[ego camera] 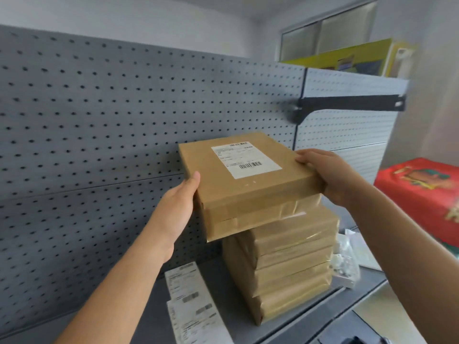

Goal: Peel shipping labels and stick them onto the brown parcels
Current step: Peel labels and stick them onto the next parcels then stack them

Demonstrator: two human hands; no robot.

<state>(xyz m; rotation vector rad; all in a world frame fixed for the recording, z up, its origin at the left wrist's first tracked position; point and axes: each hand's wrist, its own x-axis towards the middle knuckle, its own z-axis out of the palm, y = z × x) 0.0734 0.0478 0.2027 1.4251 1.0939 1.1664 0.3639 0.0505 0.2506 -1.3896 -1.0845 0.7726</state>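
1. Present state. We see both hands clamped on one flat brown paper-wrapped parcel, one at each end. The left hand grips its left edge, thumb up the side and fingers hidden beneath. The right hand wraps the far right corner, fingers over the top. A white printed shipping label is already stuck on the parcel's top face.

2. Position. The parcel sits at the top of a tall stack of brown parcels on the grey metal shelf, overhanging the stack to the left. We cannot tell whether it rests on the stack or is clear of it.

3. Risk: toppling. The stack is tall and unevenly aligned. We judge that releasing the parcel in this offset position could tip it off to the left, or drag the upper parcels with it.

4. Risk: slipping. The wrapping looks glossy with tape. A loose grip on either end could let the parcel slide.

5. Risk: damaged labels. A falling parcel would land on the white strip of unpeeled labels lying just left of the stack, creasing them.

6. Risk: collision. A push to the right could shift the stack into the clear plastic bag beside it.
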